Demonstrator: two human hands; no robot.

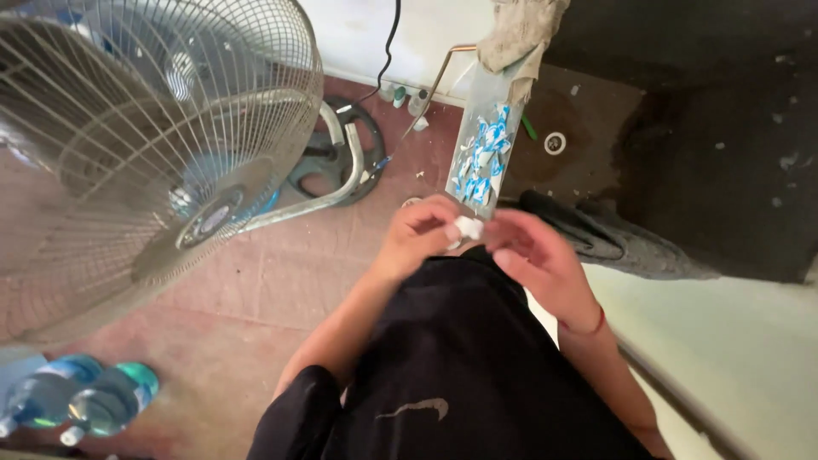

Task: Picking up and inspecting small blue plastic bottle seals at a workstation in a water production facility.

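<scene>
White small wrapped piece [468,227] pinched between fingers of left hand [417,237] and right hand [538,260], both closed on it; unwrapping apparently underway. Clear tray [484,140] of blue-white scraps just beyond; next move needs finer pull.

Both bare forearms rise from the black shirt [460,358] and meet just above its collar, where the left hand [417,234] curls its fingers inward and the right hand [541,255], fingers bent, closes in beside it.
</scene>
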